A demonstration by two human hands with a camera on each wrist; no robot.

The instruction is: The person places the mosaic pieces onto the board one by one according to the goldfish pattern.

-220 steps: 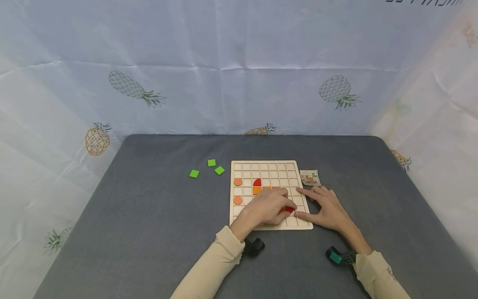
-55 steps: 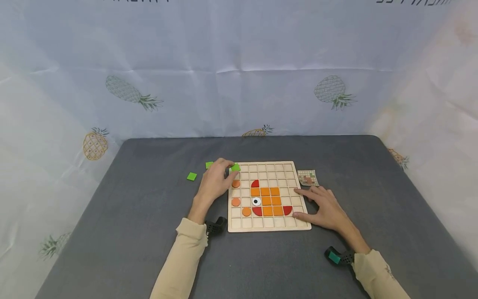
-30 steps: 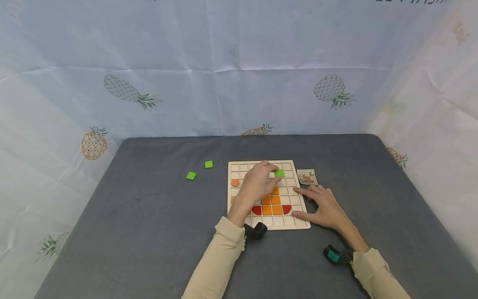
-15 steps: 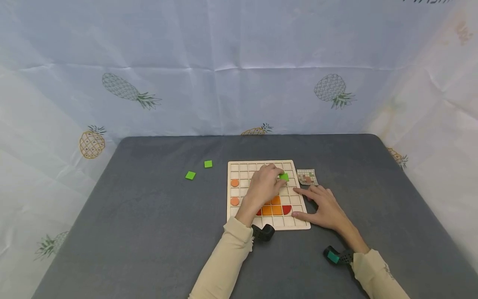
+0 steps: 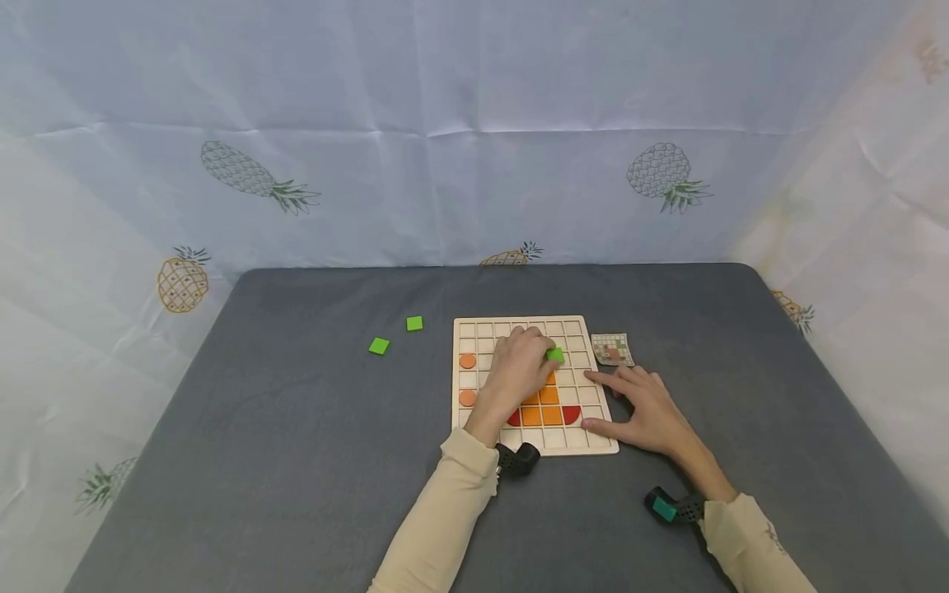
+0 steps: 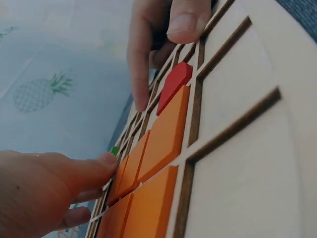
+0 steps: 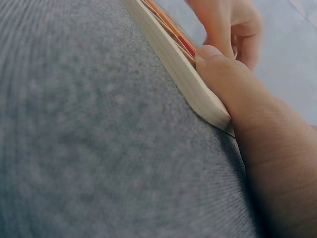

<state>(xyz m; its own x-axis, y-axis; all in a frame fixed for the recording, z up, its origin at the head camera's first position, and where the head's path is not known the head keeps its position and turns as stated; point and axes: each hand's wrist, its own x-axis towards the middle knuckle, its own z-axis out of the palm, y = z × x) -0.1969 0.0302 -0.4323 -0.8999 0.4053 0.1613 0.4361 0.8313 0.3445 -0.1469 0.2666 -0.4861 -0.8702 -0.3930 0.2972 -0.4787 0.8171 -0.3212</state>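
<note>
A small green square tile (image 5: 556,355) is pinched between the thumb and fingers of my left hand (image 5: 517,371), over the upper right part of a wooden grid board (image 5: 519,445). In the left wrist view only a sliver of that tile shows past the thumb. Orange square tiles (image 5: 551,415) lie in the middle cells, with a red quarter-round piece (image 5: 571,415) at their right end. My left hand covers part of this pattern. My right hand (image 5: 643,410) rests at the board's right edge, thumb and index finger spread and touching it.
Two green tiles, one nearer (image 5: 379,346) and one farther back (image 5: 414,324), lie on the grey table (image 5: 296,428) left of the board. Orange discs (image 5: 467,398) sit in its left column. A small printed pattern card (image 5: 612,349) lies beyond the right hand.
My left hand has picked up a green tile from beside the board and carried it right, then slightly back left. Earlier it was at the red piece. The right hand stays put.
</note>
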